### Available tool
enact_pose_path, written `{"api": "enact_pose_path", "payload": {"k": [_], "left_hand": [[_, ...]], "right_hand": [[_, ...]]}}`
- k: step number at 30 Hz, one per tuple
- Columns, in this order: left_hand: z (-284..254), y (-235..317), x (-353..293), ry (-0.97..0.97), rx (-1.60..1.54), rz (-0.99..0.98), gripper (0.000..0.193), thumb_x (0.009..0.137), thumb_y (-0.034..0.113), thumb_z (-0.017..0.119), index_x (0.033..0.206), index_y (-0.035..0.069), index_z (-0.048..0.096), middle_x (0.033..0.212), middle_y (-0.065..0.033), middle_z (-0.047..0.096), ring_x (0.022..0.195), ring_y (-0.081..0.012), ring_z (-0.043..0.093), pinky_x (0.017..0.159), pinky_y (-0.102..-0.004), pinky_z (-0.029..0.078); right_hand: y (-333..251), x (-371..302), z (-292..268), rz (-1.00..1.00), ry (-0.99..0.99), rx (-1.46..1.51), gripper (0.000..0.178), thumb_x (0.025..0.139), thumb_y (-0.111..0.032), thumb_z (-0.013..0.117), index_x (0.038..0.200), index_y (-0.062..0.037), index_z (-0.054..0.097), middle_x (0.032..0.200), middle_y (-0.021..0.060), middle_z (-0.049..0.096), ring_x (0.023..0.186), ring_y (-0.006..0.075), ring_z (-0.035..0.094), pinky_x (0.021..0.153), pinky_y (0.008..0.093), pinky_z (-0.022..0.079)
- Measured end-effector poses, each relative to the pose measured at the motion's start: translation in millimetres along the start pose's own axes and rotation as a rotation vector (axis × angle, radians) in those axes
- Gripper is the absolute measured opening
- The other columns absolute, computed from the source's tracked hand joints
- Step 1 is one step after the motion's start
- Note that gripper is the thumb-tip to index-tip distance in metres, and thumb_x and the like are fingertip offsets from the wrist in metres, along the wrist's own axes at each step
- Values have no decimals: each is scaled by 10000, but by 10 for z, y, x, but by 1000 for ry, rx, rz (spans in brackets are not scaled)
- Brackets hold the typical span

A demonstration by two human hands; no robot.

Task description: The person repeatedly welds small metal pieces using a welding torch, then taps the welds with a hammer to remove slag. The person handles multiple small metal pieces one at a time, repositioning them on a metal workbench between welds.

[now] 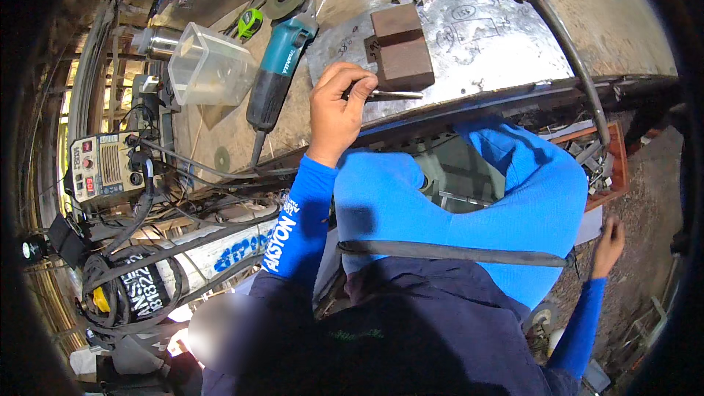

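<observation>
My left hand (339, 108) is closed in a pinch around a thin metal rod (397, 94), held above the bench's front edge. Just beyond the rod, a brown stepped steel block (405, 59) rests on a marked silver metal sheet (506, 51). To the left of that hand lies a teal and black angle grinder (282, 62) with its disc at the far end. My right hand (608, 248) hangs low at the right, beside a pale panel (589, 226) and apart from the bench. Its fingers look loosely stretched, with nothing visible in them.
A hammer (568, 37) lies over the bench's right side, its handle overhanging the edge. Below it stands a reddish box (618, 165) of metal scraps. A clear plastic container (209, 66), green tape measure (250, 23), welding machine (108, 165) and coiled cables (110, 279) are at the left.
</observation>
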State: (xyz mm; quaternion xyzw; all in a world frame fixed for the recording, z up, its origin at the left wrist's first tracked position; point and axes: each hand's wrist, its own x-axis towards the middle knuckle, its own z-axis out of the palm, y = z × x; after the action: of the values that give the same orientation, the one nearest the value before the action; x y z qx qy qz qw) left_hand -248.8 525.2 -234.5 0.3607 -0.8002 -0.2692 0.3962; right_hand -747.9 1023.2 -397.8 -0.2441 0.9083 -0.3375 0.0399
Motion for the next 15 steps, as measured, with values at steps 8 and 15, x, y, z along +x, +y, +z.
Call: {"api": "enact_pose_path", "payload": {"k": [8, 15], "left_hand": [[-138, 80, -160, 53, 337, 195, 119, 895, 148, 832, 982, 67, 829, 946, -85, 749, 935, -273, 667, 835, -389, 535], [-291, 178, -242, -64, 450, 278, 243, 857, 62, 845, 1100, 61, 824, 1074, -138, 776, 944, -301, 718, 870, -380, 570]], "right_hand": [[225, -1792, 93, 452, -142, 262, 489, 1138, -398, 542, 1184, 61, 705, 1121, 117, 729, 987, 224, 642, 889, 340, 508], [-311, -1550, 466, 834, -275, 1080, 662, 1125, -602, 452, 1414, -37, 641, 1346, 90, 680, 1157, 263, 637, 1034, 383, 480]]}}
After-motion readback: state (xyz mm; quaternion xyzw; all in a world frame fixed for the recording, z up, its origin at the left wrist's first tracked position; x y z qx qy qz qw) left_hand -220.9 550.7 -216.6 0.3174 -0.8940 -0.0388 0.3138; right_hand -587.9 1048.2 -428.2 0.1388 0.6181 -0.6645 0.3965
